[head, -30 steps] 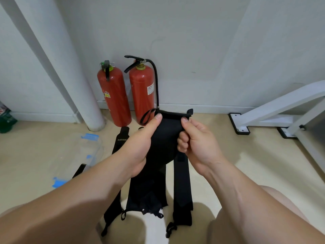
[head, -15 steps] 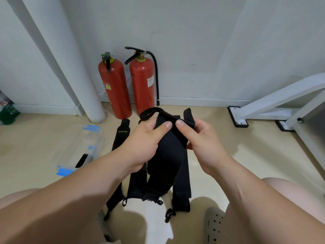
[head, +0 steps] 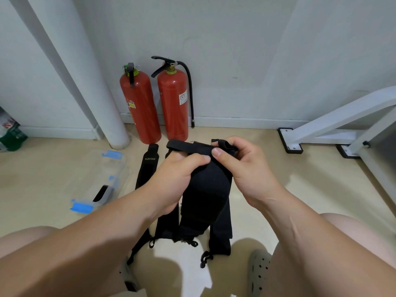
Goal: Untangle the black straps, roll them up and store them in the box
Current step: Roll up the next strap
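Black straps (head: 205,196) held above floor (head: 310,189) | left hand (head: 171,179) grips wide band | right hand (head: 246,168) pinches its top end

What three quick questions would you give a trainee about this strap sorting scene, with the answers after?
1. True or false: the left hand and the right hand both grip the black strap.
2. The clear box lies on the person's: A) left, B) right, C) lap.
3. How many red fire extinguishers are in view?
Key: 1 true; 2 A; 3 two.
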